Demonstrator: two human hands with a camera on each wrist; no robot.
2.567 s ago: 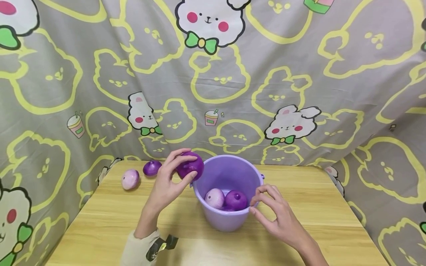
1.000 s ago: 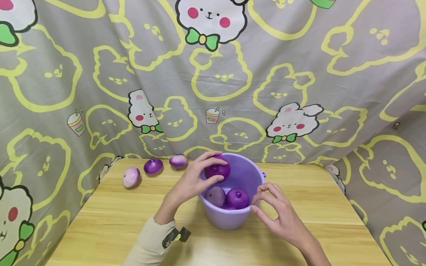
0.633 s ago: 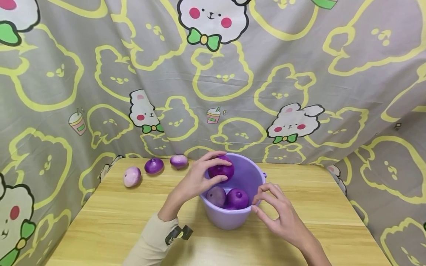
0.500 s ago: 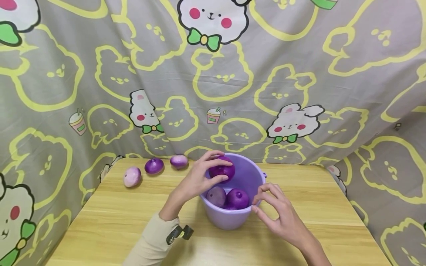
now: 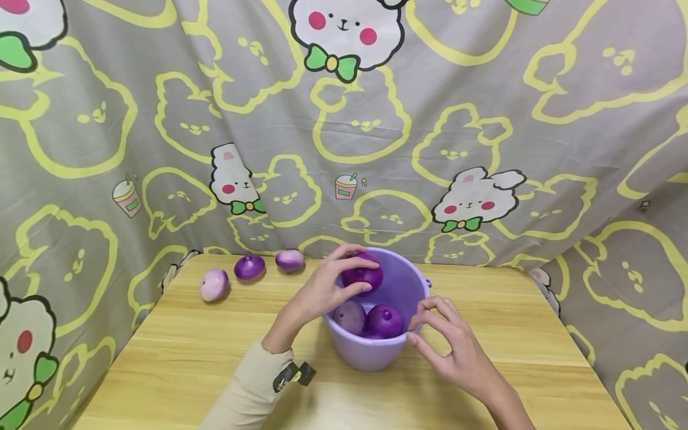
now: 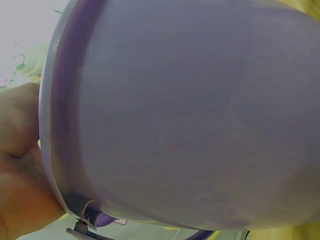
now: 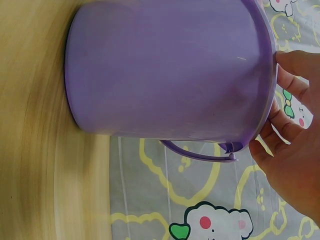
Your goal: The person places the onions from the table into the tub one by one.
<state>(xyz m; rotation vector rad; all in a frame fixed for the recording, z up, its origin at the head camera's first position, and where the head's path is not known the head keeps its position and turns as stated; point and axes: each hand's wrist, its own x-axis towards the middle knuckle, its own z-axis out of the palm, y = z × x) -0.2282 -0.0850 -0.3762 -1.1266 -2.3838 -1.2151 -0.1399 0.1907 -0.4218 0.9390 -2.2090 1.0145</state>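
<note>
A glossy dark purple onion is gripped in my left hand, with fingers over it and thumb below, at the left side of the mouth of a light purple bucket. My right hand pinches the bucket's right rim; the right wrist view shows this hand with its fingertips at the rim. Inside the bucket lie a paler onion and a dark purple one, with more purple partly hidden beneath. In the left wrist view the bucket wall covers most of the picture and hides the held onion.
Three more onions lie on the wooden table at its back left: a pale one, a dark purple one and a two-toned one. A patterned curtain stands right behind the table. The bucket's handle hangs at its far side.
My left hand has carried the dark purple onion rightward, from beside the bucket into its mouth, moving slowly of late. This uncovers the two-toned onion on the table. My right hand stays at the rim.
</note>
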